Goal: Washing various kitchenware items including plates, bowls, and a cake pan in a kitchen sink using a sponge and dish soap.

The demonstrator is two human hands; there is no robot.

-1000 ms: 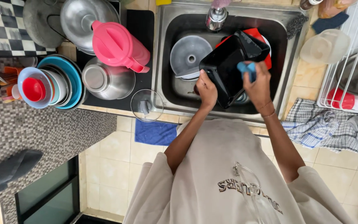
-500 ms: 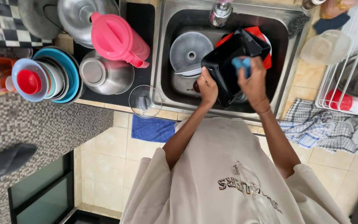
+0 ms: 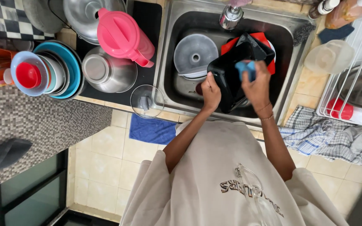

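Observation:
Over the steel sink point(image 3: 168, 50) my left hand point(image 3: 210, 92) grips the near edge of a black rectangular tray point(image 3: 227, 73), held tilted above the basin. My right hand point(image 3: 256, 86) presses a blue sponge point(image 3: 246, 69) against the tray's inner face. Behind the tray lies a red plate point(image 3: 269, 62), partly hidden. A grey round lid point(image 3: 194, 54) rests in the sink's left part, and the tap point(image 3: 231, 16) hangs over the back.
Left of the sink stand a pink jug point(image 3: 122, 37), a steel bowl point(image 3: 107, 73), stacked coloured bowls point(image 3: 47, 74) and a glass lid point(image 3: 146, 101). To the right are a wire drying rack point(image 3: 357, 62), a clear plastic container point(image 3: 329, 56) and a checked cloth point(image 3: 315, 132).
My right hand with the sponge has shifted slightly across the tray's inner face. The left hand keeps its grip; the view has drifted a little.

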